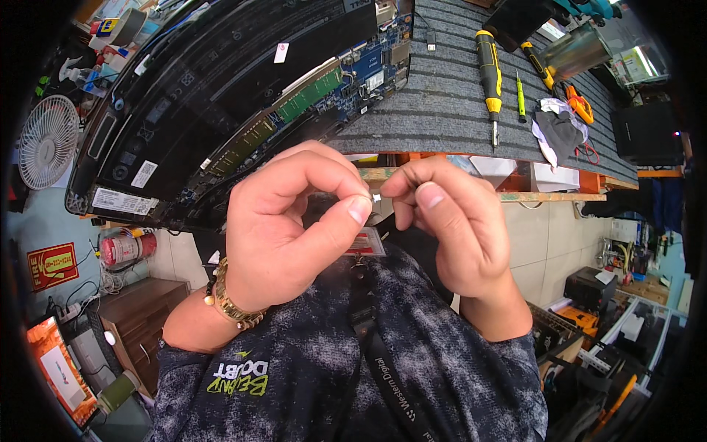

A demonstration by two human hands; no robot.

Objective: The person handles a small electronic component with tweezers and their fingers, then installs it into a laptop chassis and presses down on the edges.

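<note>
Both my hands are raised in front of my chest, just off the bench's near edge. My left hand [287,228] is closed, its thumb and index fingertips pressed together; anything between them is too small to make out. Facing it across a narrow gap is my right hand [460,228], fingers curled in and thumb against the index finger, with its grip hidden. A tiny pale speck [376,198] shows in the gap. Beyond my left hand lies an opened laptop [243,81], its insides bare, with a green memory module [309,96] on the blue circuit board [368,66].
On the grey ribbed mat [442,103] lie a yellow-black screwdriver [488,74], a slim green screwdriver [521,96], an orange-handled tool [579,104] and a grey cloth [563,136]. A small USB plug [431,40] rests near the laptop. A white fan [48,140] stands far left.
</note>
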